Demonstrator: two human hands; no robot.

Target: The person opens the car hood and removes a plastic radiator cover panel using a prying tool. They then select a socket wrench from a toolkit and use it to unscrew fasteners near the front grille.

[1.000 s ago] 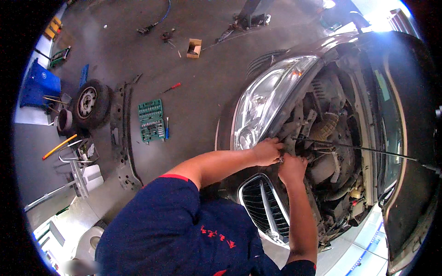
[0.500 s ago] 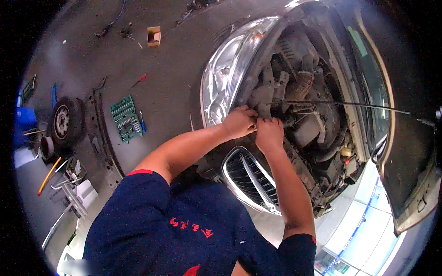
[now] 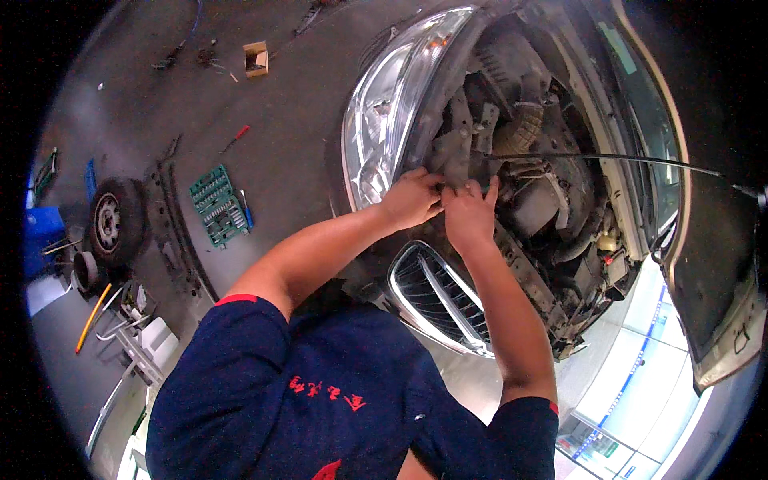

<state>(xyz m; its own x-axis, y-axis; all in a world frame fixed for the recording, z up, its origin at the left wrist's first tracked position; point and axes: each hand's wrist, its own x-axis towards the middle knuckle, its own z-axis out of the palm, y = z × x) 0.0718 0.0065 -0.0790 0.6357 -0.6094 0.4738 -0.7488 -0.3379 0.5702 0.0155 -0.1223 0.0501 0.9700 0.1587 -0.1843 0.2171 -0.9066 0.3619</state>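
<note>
Head: car (image 3: pixel 538 210), grey workshop floor (image 3: pixel 292 116)

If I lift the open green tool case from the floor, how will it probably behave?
The green tool case is probably heavy for its size, with many metal sockets. Lying open, it may fold or spill them.
</note>
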